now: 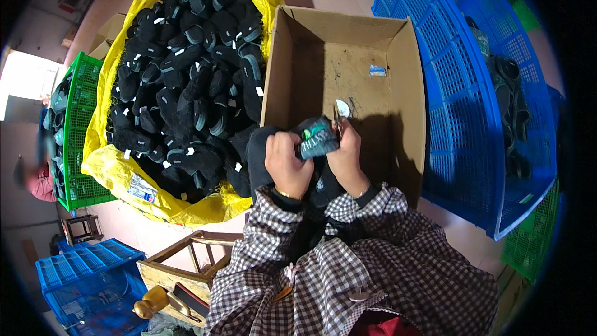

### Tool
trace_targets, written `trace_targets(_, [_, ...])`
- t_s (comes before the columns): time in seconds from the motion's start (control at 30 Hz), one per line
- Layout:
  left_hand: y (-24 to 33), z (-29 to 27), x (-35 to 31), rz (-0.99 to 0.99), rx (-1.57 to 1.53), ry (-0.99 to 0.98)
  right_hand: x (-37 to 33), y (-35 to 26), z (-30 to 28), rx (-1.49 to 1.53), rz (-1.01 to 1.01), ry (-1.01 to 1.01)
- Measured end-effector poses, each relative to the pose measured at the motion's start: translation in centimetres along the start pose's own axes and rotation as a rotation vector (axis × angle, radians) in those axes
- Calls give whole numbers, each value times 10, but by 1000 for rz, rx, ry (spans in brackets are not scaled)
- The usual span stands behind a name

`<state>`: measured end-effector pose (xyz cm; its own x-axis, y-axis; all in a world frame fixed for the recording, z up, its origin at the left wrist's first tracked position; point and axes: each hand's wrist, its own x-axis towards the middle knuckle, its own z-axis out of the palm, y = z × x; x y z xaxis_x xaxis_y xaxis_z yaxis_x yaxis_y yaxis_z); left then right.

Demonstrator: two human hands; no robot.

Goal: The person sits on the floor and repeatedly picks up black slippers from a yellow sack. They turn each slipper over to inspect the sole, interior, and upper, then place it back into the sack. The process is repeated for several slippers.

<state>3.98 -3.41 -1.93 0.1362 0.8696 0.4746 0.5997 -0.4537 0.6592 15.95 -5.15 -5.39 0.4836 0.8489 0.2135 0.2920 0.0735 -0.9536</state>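
My left hand [288,166] is closed on a dark slipper [319,143] with teal and bright green patches and pale markings, held above my lap. In my right hand [349,157], also closed, small scissors [338,115] appear to be gripped, with a narrow metal blade rising past the fingers. The right hand is close against the slipper's right end; the fingers hide whether it also grips it. Just beyond lies an open cardboard box [407,56], with thread scraps, a white piece [342,107] and a small blue-and-white packet [377,71] on its bottom.
To the left, a yellow sack [99,121] brims with black fluffy slippers [186,81]. Blue crates [448,87] with dark footwear flank the right. A green crate [87,130], blue crate [87,274] and wooden stool [168,270] are at left. A person's pink sleeve [42,185] shows far left.
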Motion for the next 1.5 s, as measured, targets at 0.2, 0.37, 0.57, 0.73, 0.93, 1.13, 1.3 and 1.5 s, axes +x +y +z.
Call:
trace_targets(0.2, [-4, -9, 2, -160, -18, 20, -21, -27, -21, -116, -205, -249])
trace_targets(0.37, [-8, -14, -2, -98, 140, -80, -42, -47, -32, -177, -195, -358])
trace_targets(0.57, [3, -27, -19, 112, 82, -41, -36, -25, -72, 603, 601, -408])
trace_targets(0.73, [5, -20, -34, 231, -4, -37, -16, -36, -67, -103, 141, -417])
trace_targets(0.93, [-3, -40, -42, 458, -23, -226, -25, -5, -54, -76, 231, -327])
trace_targets(1.13, [-11, -77, -68, 103, 120, -213, -33, -3, -55, -77, 370, -308])
trace_targets(1.3, [4, -94, -97, 27, -107, -613, -27, -22, -60, -32, 318, -341])
trace_targets(1.5, [-10, -38, -82, 230, -110, -810, -25, -16, -56, -75, 293, -426])
